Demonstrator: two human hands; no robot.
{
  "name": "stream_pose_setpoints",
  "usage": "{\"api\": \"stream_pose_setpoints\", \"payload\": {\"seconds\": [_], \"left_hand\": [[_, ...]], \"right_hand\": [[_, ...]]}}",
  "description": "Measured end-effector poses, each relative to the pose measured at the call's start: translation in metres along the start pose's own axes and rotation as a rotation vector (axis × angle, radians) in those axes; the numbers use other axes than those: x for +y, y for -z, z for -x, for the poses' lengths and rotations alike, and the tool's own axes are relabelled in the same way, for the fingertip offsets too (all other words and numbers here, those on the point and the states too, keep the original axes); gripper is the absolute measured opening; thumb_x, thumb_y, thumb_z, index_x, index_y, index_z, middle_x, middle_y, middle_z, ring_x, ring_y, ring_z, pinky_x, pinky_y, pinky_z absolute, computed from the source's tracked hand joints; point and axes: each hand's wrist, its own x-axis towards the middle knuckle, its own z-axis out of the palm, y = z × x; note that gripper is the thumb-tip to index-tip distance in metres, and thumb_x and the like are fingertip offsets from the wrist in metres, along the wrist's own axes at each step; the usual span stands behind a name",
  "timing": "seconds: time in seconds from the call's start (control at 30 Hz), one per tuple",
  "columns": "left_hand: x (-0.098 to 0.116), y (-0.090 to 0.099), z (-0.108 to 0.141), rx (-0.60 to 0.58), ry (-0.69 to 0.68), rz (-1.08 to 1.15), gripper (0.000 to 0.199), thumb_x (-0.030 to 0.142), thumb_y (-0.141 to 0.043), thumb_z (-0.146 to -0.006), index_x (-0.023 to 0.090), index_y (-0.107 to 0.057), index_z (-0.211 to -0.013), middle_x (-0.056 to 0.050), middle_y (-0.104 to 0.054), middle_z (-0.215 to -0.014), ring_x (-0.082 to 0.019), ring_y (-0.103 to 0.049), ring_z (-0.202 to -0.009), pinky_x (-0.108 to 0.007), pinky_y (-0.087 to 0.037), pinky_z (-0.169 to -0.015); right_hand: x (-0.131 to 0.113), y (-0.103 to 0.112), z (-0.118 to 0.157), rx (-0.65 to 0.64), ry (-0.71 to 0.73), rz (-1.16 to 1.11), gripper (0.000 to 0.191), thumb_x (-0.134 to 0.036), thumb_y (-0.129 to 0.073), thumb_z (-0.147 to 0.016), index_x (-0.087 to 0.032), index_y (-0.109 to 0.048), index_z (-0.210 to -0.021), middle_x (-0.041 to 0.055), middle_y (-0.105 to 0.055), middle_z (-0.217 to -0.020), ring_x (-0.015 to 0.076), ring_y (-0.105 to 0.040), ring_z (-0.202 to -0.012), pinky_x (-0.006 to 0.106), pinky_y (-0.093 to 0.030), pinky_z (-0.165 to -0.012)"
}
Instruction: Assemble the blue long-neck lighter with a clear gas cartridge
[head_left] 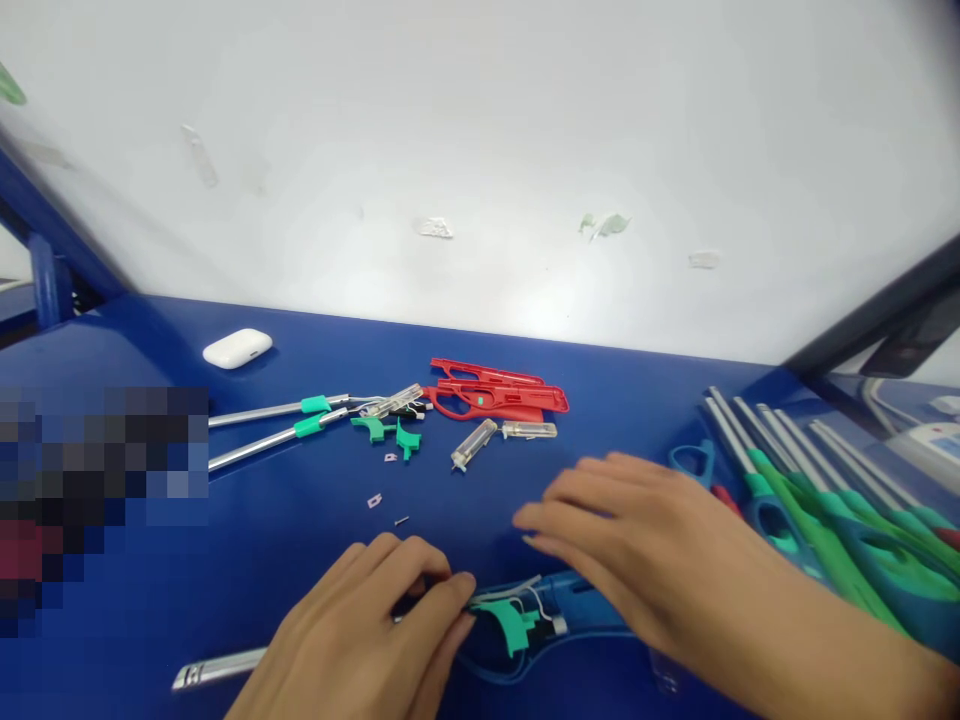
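My left hand (pixel 382 630) is closed around the front of an opened blue long-necked lighter (pixel 577 605), thumb and forefinger pinched together. Its metal tube (pixel 221 668) sticks out to the left beneath the hand. Inside the blue half-shell lie a green trigger (pixel 511 625) and thin white wires (pixel 534 597). Just above the handle end, my right hand (pixel 637 540) is open, its fingers extended leftward with nothing visible in them. A clear part shows dimly under the right wrist. What lies between the left fingertips is hidden.
Beyond the hands lie red lighter shells (pixel 502 392), clear fuel tanks (pixel 474 443), loose green triggers (pixel 407 438), metal tubes (pixel 281 412) and a small screw (pixel 402 520). Several assembled lighters (pixel 832 510) are stacked right. A white case (pixel 238 348) sits back left; a white wall (pixel 480 150) stands behind.
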Motion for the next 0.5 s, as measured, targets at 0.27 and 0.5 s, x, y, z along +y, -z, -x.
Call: {"api": "stream_pose_setpoints", "payload": {"seconds": [0.27, 0.5], "left_hand": [[-0.047, 0.017, 0.010, -0.007, 0.268, -0.156, 0.033, 0.040, -0.045, -0.110, 0.031, -0.076, -0.116, -0.003, -0.079, -0.106, -0.027, -0.078, -0.089, -0.040, -0.064, -0.071], [-0.077, 0.005, 0.014, -0.151, 0.456, -0.028, 0.041, 0.051, -0.042, -0.110, 0.030, -0.077, -0.108, -0.005, -0.076, -0.106, -0.028, -0.078, -0.091, -0.042, -0.062, -0.074]], "right_hand": [[0.020, 0.002, -0.061, -0.086, 0.113, 0.368, 0.053, 0.003, -0.069, -0.078, -0.015, -0.068, -0.128, 0.0104, -0.072, -0.118, 0.0226, -0.072, -0.091, 0.035, -0.056, -0.073], [0.011, -0.007, -0.076, -0.102, 0.228, 0.490, 0.023, -0.002, -0.071, -0.085, -0.017, -0.070, -0.102, 0.0091, -0.073, -0.102, 0.0247, -0.069, -0.090, 0.036, -0.051, -0.068]]}}
